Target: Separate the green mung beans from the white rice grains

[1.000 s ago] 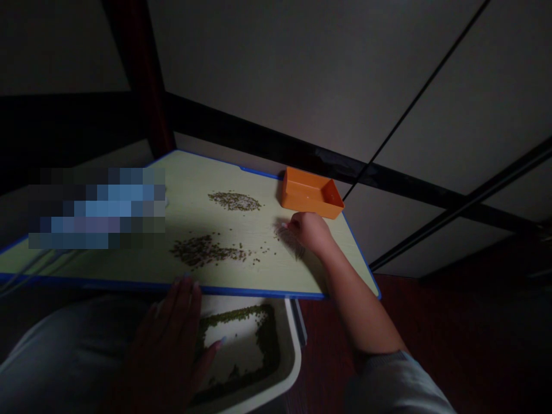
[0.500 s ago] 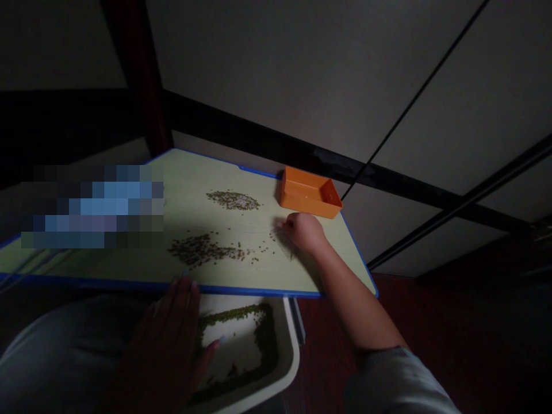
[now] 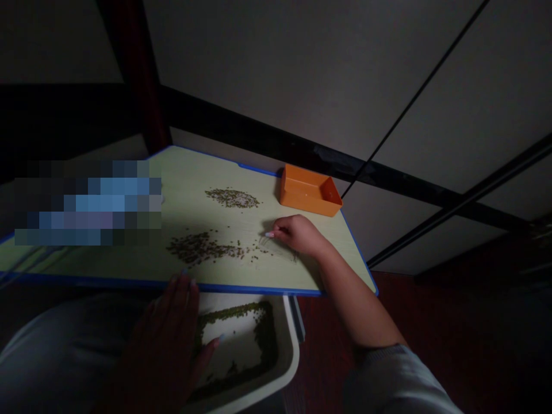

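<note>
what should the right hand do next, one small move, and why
Probably ease the right hand slightly left, toward the stray grains: they lie loosely scattered on the board, between that hand and the denser nearer heap.

Pixelation (image 3: 95, 201) obscures the left end of the table (image 3: 185, 172). White container (image 3: 294, 345): cut off by the picture's bottom, partly covered by the table's near edge and the left hand (image 3: 168, 328). Strands (image 3: 280, 248) under the right hand (image 3: 297, 234): indistinct; grip concealed. Grains (image 3: 196, 248): too small to identify.
</note>
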`<state>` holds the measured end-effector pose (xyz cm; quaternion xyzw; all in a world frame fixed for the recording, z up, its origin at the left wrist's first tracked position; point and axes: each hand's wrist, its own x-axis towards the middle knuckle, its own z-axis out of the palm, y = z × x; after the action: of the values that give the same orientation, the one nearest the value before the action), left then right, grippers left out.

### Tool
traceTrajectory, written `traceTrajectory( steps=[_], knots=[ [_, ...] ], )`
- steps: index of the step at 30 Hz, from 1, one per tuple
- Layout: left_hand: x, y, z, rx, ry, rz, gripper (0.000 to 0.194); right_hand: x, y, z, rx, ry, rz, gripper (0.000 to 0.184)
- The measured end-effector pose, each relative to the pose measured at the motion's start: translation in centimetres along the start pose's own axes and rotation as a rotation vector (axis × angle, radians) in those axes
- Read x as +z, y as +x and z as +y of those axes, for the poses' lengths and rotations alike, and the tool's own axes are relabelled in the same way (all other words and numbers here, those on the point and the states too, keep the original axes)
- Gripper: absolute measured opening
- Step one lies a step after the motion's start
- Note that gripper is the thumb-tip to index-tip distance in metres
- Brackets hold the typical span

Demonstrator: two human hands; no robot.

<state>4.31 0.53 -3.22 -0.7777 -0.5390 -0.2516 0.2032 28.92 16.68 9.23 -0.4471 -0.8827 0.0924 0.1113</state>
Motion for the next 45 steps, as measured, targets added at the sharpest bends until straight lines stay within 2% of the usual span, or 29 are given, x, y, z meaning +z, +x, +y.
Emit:
traceTrajectory(
  steps=[5, 10, 12, 17, 24, 29, 37, 45],
  knots=[
    [0.1, -0.1, -0.1, 0.003, 0.006, -0.002, 0.081, -0.8, -0.4, 0.8, -0.017, 0.165, -0.03, 0.028],
    [-0.1, 0.1, 0.0, 0.008, 0.013, 0.02, 0.081, -1.7, -0.8, 1.4, -0.021, 0.254, -0.239, 0.023],
    [-0.2, 0.1, 0.0, 0.003, 0.004, 0.007, 0.081, -1.8, -0.9, 1.5, -0.012, 0.257, -0.265, 0.023],
    [-0.2, 0.1, 0.1, -0.014, -0.006, -0.001, 0.081, -1.9, -0.9, 1.5, 0.046, 0.201, -0.172, 0.024],
    [-0.1, 0.0, 0.0, 0.0, -0.019, 0.0, 0.082, -1.5, -0.7, 1.1, 0.039, 0.158, -0.193, 0.02],
    [-0.2, 0.1, 0.0, 0.005, -0.01, 0.007, 0.081, -1.6, -0.8, 0.7, 0.002, 0.149, -0.156, 0.022],
    [0.0, -0.3, 0.1, -0.06, -0.059, -0.051, 0.081, -1.2, -0.8, 0.2, -0.02, 0.097, -0.153, 0.023],
    [-0.1, -0.2, 0.1, -0.02, -0.025, -0.033, 0.082, -1.7, -0.8, 0.8, 0.115, -0.069, -0.13, 0.022]
  ],
)
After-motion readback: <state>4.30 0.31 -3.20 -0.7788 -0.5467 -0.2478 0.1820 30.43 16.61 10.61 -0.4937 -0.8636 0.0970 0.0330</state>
